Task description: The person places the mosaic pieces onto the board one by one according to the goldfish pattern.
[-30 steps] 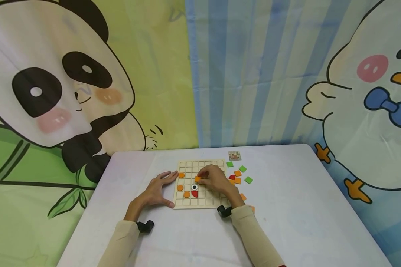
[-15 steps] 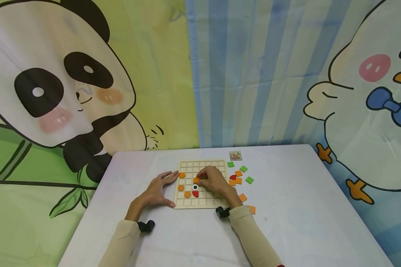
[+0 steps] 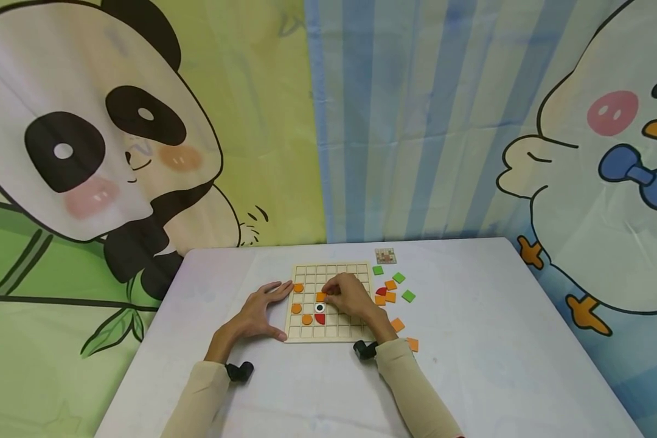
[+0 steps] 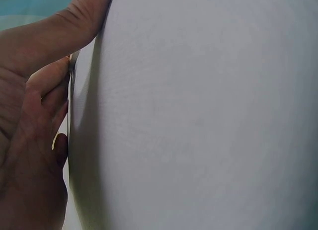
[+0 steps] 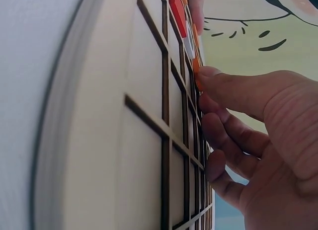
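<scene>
On a white-covered table (image 3: pixel 487 340): one pale wooden grid board (image 3: pixel 334 332), lying flat, raised ribs between its square cells.

Left hand (image 3: pixel 257 313): set at the board's left edge, fingers extended and thumb spread wide, fingertips at the side, thumb tip by the near left corner; nothing grasped.

Right hand (image 3: pixel 353 298): over the middle of the board, thumb and fingertip pinching one orange square tile (image 3: pixel 320 297). Tile located on the board's central part, just beyond the eye disc; whether it is fully seated in a cell cannot be told.

Also on the board: one black-and-white eye disc (image 3: pixel 320 308); one red quarter-round piece (image 3: pixel 320 319), directly on its near side; three orange round discs (image 3: pixel 306 319), one just left of the red piece, two along the left columns.

Right of the board, loose on the cloth: three green square tiles (image 3: pixel 408 296); five orange square pieces (image 3: pixel 397 325), two of them near the right forearm; a second red quarter-round (image 3: pixel 381 291) among them; one small patterned card (image 3: pixel 385 256) at the far edge.

Behind: printed backdrop with panda (image 3: pixel 142 176) and white bird in blue bow tie (image 3: pixel 640 173).
</scene>
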`<state>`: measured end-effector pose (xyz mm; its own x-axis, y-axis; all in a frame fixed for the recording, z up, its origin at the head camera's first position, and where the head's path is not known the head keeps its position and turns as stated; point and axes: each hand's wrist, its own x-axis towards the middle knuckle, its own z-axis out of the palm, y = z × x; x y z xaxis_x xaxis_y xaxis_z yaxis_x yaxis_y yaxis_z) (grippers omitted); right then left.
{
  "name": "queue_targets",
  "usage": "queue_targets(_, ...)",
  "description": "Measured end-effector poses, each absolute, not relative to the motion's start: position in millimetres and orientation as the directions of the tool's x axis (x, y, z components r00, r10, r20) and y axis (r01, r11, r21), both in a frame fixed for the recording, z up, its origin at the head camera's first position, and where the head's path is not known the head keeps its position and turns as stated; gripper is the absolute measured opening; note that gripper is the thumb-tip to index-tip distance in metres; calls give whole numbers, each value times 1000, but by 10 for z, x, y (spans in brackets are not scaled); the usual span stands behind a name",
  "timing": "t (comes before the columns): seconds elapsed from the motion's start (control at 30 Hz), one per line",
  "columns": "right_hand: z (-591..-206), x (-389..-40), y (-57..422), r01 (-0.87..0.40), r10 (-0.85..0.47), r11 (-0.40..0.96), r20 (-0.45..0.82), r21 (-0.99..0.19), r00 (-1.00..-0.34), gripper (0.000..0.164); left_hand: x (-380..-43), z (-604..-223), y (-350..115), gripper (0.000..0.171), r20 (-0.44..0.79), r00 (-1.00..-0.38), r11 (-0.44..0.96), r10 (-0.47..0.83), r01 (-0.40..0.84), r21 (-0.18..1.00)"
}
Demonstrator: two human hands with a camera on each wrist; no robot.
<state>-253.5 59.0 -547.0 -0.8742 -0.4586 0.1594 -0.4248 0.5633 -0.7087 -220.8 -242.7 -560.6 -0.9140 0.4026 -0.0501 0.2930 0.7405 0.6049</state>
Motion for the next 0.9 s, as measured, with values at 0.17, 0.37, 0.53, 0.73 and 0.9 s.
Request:
queue_targets(0.17, -5471, -2525, 577, -419, -462, 579, 142, -700, -875, 15, -2199, -5616, -2424, 132, -55, -915, 739, 400, 286, 610)
queue_targets(0.37, -5471, -2543, 555, -425, -463, 616, 131, -664, -876, 15, -2215, -5625, -2422, 132, -48, -912, 740, 407, 299, 602)
queue_targets(0.53, -5472, -2551, 539, -424, -462, 618, 131, -662, -877, 15, -2235, -5626, -2430, 132, -48, -911, 743, 409, 302, 597)
queue_targets(0.73, -5427, -2518, 611, -423, -447, 593, 158, -685, -881, 19, -2232, -5628, -2412, 133, -47, -909, 736, 415, 305, 605)
queue_targets(0.9, -5320, -2500, 724, -429, -421, 589, 194, -685, -886, 19, -2239, -5641, -2422, 134, -49, -912, 748, 407, 302, 591)
